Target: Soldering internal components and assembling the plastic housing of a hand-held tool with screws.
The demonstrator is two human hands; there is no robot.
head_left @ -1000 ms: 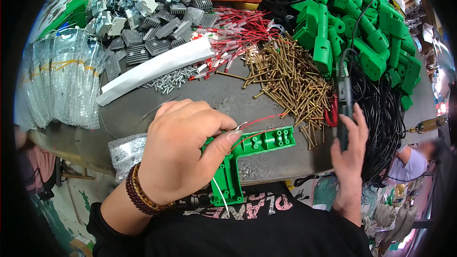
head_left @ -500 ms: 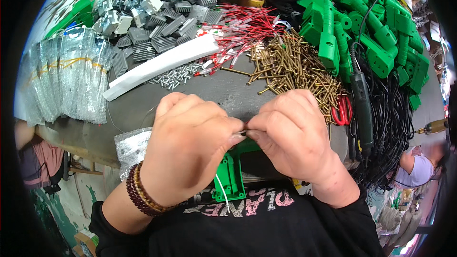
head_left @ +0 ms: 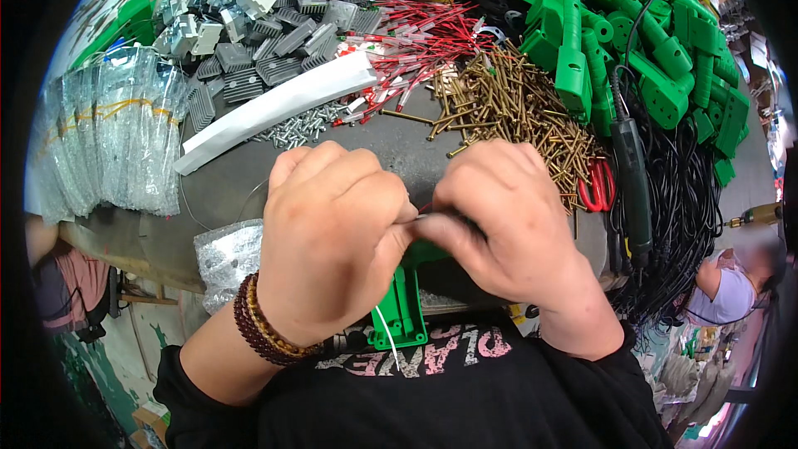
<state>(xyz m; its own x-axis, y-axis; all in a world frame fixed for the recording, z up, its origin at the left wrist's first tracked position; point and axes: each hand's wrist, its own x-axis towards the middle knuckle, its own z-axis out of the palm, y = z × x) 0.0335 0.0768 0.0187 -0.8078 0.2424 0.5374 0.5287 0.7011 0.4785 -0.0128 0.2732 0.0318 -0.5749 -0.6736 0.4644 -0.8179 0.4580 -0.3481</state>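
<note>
My left hand, with a beaded bracelet at the wrist, and my right hand meet over the table's near edge. Both are closed in a pinch, fingertips touching around a thin dark wire-like piece, mostly hidden, with a trace of red beside it. Below them, close to my body, is an open green plastic housing, partly covered by the hands. From under my left hand a white wire hangs across the housing.
Grey heat sinks, a white strip, small screws, red-leaded parts and brass-coloured screws cover the far table. Green housings, black cables and a soldering iron lie right; plastic sleeves left. A person sits far right.
My right thumb has stretched toward the left fingertips, and the right hand has shifted slightly left and up. The pinched piece is more covered now. The whole view has shifted slightly.
</note>
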